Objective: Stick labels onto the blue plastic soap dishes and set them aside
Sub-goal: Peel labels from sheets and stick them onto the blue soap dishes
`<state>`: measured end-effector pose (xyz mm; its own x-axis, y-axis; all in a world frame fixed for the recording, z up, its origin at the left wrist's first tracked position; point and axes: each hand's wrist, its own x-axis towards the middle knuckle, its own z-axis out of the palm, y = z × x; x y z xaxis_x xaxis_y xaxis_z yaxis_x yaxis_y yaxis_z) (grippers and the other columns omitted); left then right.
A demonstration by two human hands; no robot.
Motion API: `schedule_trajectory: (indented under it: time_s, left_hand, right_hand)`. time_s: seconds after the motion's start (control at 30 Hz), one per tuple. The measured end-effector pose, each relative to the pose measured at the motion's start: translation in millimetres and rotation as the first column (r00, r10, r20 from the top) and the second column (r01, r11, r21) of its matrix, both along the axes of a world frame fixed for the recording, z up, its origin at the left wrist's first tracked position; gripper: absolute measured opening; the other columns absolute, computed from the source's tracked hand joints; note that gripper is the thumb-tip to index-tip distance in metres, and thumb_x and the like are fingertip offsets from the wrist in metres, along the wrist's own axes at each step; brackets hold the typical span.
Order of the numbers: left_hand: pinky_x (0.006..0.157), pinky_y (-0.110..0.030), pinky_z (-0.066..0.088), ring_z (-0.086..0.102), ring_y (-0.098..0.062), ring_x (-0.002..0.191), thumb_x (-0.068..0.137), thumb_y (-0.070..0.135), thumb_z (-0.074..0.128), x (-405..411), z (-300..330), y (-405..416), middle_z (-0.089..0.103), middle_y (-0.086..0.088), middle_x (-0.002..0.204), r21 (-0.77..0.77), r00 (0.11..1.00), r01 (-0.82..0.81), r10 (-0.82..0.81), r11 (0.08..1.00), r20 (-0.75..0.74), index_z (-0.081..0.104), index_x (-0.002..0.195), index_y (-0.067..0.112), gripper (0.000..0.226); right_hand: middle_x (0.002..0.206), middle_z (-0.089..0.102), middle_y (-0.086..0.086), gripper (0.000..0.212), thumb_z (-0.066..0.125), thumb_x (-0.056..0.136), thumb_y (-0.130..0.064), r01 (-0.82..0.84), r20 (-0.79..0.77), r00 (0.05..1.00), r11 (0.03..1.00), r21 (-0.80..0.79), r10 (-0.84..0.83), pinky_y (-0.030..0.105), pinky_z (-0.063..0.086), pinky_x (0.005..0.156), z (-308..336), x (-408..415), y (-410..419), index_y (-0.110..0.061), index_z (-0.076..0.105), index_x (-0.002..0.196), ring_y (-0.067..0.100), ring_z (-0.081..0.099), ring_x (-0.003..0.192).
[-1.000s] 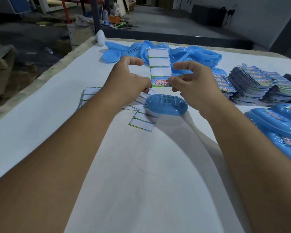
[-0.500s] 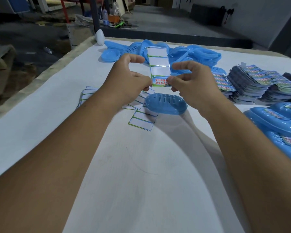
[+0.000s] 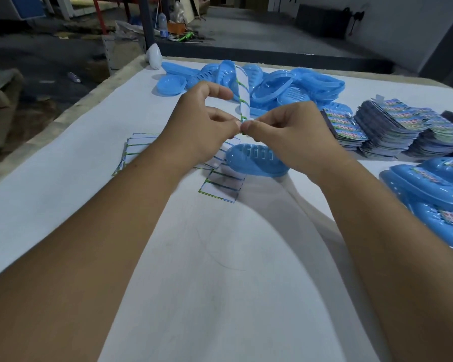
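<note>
A white label strip [image 3: 242,94] with green lines stands upright and nearly edge-on above the table. My left hand [image 3: 205,126] and my right hand [image 3: 288,131] both pinch its lower end, fingertips meeting at the strip's bottom. Just below my right hand a blue soap dish [image 3: 254,159] lies upside down on the white table [image 3: 63,199], its slotted base facing up. Used backing strips [image 3: 221,185] lie flat beside and partly under the dish and my left wrist.
A heap of unlabelled blue dishes [image 3: 272,84] sits at the table's far side. Stacks of printed label sheets [image 3: 392,126] stand at the right. Labelled blue dishes [image 3: 429,189] are piled at the right edge. The table's left edge drops to a dark floor.
The strip has turned from facing me to nearly edge-on, and my two hands have come together until their fingertips meet at its lower end.
</note>
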<state>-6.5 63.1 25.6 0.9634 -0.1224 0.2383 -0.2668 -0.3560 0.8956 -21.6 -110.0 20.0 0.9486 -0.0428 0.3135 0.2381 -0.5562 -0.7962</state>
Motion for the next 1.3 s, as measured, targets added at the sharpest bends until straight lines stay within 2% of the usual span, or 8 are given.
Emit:
schedule_trajectory:
  time_s: [0.33,0.53,0.63,0.73,0.8,1.0,1.17,1.3]
  left_hand:
    - [0.062,-0.021,0.045,0.066,0.004,0.070,0.084,0.020,0.075,2,-2,2,0.075,0.016,0.078,0.081,0.996,-0.084,0.082,0.993,0.027,0.054,0.110,0.033,0.036]
    - [0.053,-0.021,0.045,0.061,0.005,0.064,0.086,0.019,0.068,7,-3,7,0.073,0.015,0.077,0.200,0.986,-0.156,0.139,0.967,0.095,0.051,0.105,0.037,0.032]
    - [0.054,-0.022,0.046,0.062,0.002,0.065,0.086,0.019,0.066,8,-4,10,0.072,0.014,0.077,0.245,0.982,-0.173,0.149,0.954,0.112,0.050,0.105,0.035,0.030]
    - [0.053,-0.024,0.046,0.061,-0.002,0.061,0.085,0.017,0.064,9,-3,11,0.072,0.013,0.079,0.251,0.983,-0.171,0.150,0.953,0.101,0.049,0.101,0.034,0.028]
    - [0.055,-0.024,0.045,0.063,-0.005,0.066,0.085,0.017,0.065,9,-3,12,0.072,0.012,0.081,0.249,0.985,-0.169,0.154,0.954,0.078,0.048,0.101,0.034,0.029]
    - [0.054,-0.024,0.044,0.066,-0.011,0.069,0.084,0.015,0.066,11,-1,16,0.072,0.010,0.085,0.239,0.986,-0.168,0.167,0.956,0.022,0.048,0.102,0.032,0.030]
    - [0.053,-0.024,0.041,0.065,-0.010,0.075,0.085,0.015,0.066,13,-2,18,0.071,0.007,0.088,0.253,0.978,-0.205,0.209,0.945,0.011,0.049,0.105,0.030,0.030]
    - [0.057,-0.027,0.039,0.062,-0.011,0.084,0.084,0.019,0.066,16,-4,21,0.068,0.002,0.098,0.295,0.972,-0.225,0.235,0.929,0.003,0.049,0.107,0.029,0.031]
  right_hand:
    - [0.059,0.056,0.002,0.031,0.083,0.081,-0.040,0.049,-0.059,0.997,0.999,0.020,-0.048,0.016,0.031,0.040,0,3,-6,-0.013,0.075,0.066,0.009,0.037,0.047]
    - [0.067,0.060,0.011,0.041,0.079,0.069,-0.053,0.038,-0.108,0.994,0.999,0.029,-0.034,0.029,0.039,0.054,0,4,-10,-0.012,0.076,0.071,0.018,0.046,0.060]
    - [0.066,0.059,0.011,0.033,0.079,0.074,-0.046,0.062,-0.136,0.989,0.998,0.021,-0.058,0.030,0.039,0.055,0,5,-11,-0.014,0.075,0.069,0.019,0.046,0.061]
    - [0.077,0.067,0.025,0.027,0.079,0.076,-0.042,0.082,-0.148,0.986,0.997,0.014,-0.079,0.031,0.041,0.058,0,6,-12,-0.015,0.076,0.071,0.019,0.049,0.062]
    - [0.087,0.069,0.026,0.028,0.079,0.075,-0.042,0.097,-0.154,0.984,0.995,0.017,-0.094,0.033,0.043,0.062,1,7,-12,-0.014,0.076,0.072,0.019,0.049,0.062]
    - [0.090,0.072,0.021,0.022,0.078,0.075,-0.042,0.140,-0.181,0.974,0.990,0.020,-0.134,0.031,0.045,0.063,1,9,-13,-0.020,0.078,0.071,0.015,0.051,0.063]
    - [0.084,0.073,0.017,0.022,0.078,0.073,-0.042,0.174,-0.190,0.967,0.985,0.017,-0.167,0.027,0.041,0.055,1,9,-15,-0.020,0.078,0.069,0.010,0.049,0.056]
    - [0.070,0.074,0.004,0.021,0.076,0.073,-0.040,0.204,-0.210,0.958,0.979,0.024,-0.194,0.021,0.045,0.052,2,10,-17,-0.021,0.078,0.065,0.004,0.053,0.052]
